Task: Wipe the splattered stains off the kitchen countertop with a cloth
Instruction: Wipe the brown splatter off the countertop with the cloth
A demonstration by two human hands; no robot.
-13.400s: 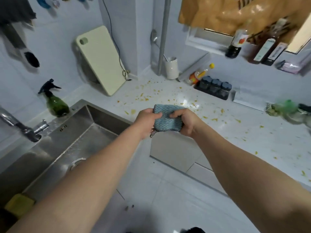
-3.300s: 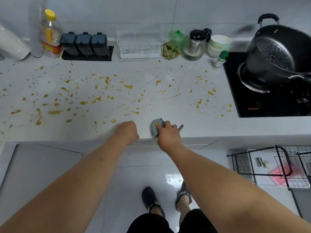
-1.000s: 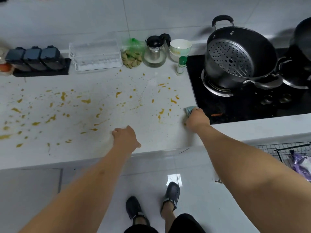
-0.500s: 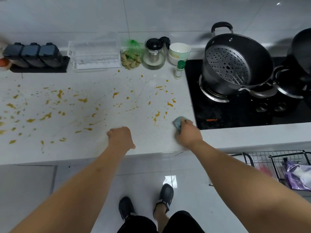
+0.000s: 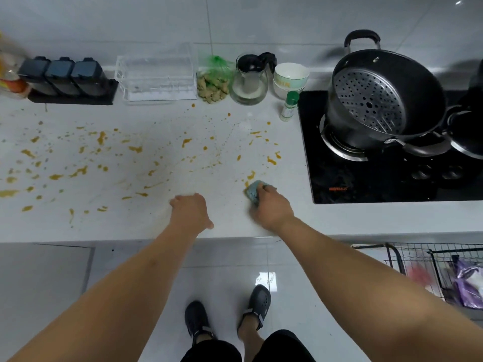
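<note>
The white countertop [image 5: 162, 226] carries many orange-yellow splatter stains [image 5: 136, 148], thickest on its left half. My right hand [image 5: 271, 207] is shut on a bunched blue cloth [image 5: 252, 190] and presses it flat on the counter just left of the black stove. The cloth's far edge touches a stain. My left hand [image 5: 190, 212] rests knuckles-up on the counter near the front edge, fingers curled under, holding nothing.
A black stove [image 5: 379, 184] with a steamer pot [image 5: 379, 100] lies to the right. Along the wall stand dark spice jars [image 5: 62, 74], a clear rack [image 5: 156, 74], ginger [image 5: 213, 87], a glass jug [image 5: 249, 79], a bowl [image 5: 290, 77] and a small bottle [image 5: 288, 105]. A wire basket [image 5: 431, 267] sits lower right.
My right hand has slid the cloth left and toward the front edge, away from the stove's corner. The left hand stays planted in the same spot.
</note>
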